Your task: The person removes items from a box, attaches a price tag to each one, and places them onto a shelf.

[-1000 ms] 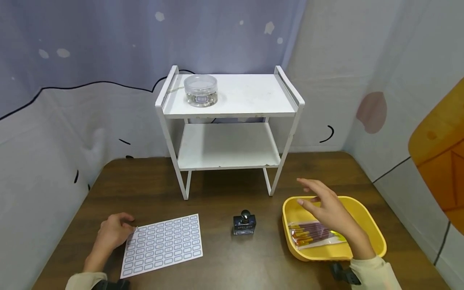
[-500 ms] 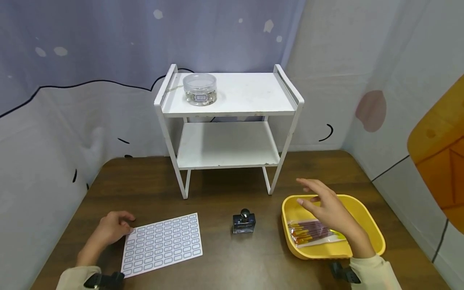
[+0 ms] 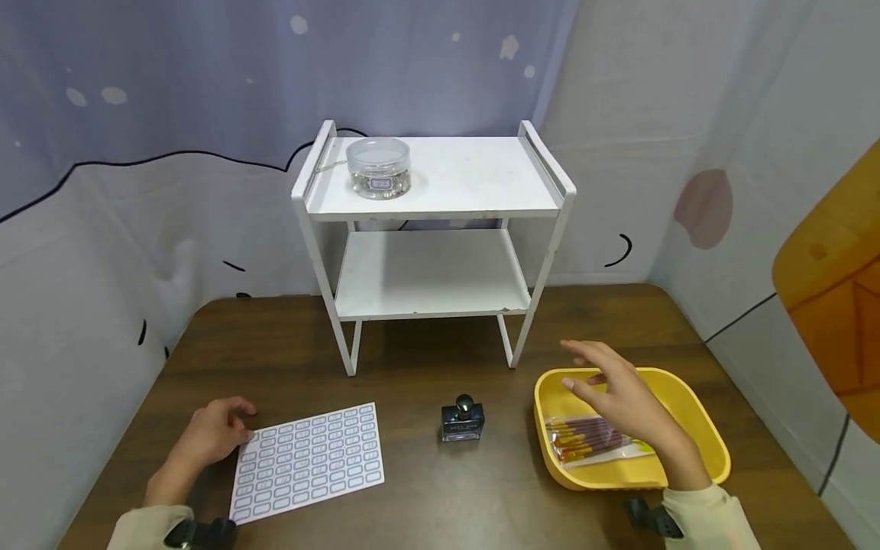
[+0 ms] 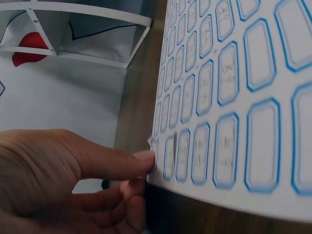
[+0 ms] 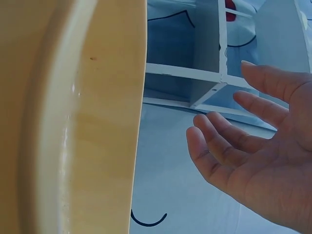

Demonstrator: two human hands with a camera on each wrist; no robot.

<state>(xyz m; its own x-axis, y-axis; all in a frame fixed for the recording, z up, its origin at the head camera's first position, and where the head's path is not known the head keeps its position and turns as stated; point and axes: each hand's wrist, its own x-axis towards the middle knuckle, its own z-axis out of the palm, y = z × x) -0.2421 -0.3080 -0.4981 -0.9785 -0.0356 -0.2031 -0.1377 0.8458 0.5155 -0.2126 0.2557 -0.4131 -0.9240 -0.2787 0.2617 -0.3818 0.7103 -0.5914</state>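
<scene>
A white sheet of blue-bordered labels lies at the front left of the table. At its far left corner, my left hand pinches the edge; the left wrist view shows the thumb on the corner label, which sits slightly apart from its neighbours. My right hand hovers over the yellow basket with relaxed, spread fingers and an empty palm. Inside that basket is a clear packet of paintbrushes, partly hidden by the right forearm.
Between the sheet and the basket stands a small dark perfume bottle with a round cap. Behind it, a white two-tier shelf carries a clear lidded jar with a label on its side. Curtain-like cloth hangs around the table.
My left wrist has swung slightly left while its fingertips stay at the sheet's corner. The right hand keeps its place over the basket.
</scene>
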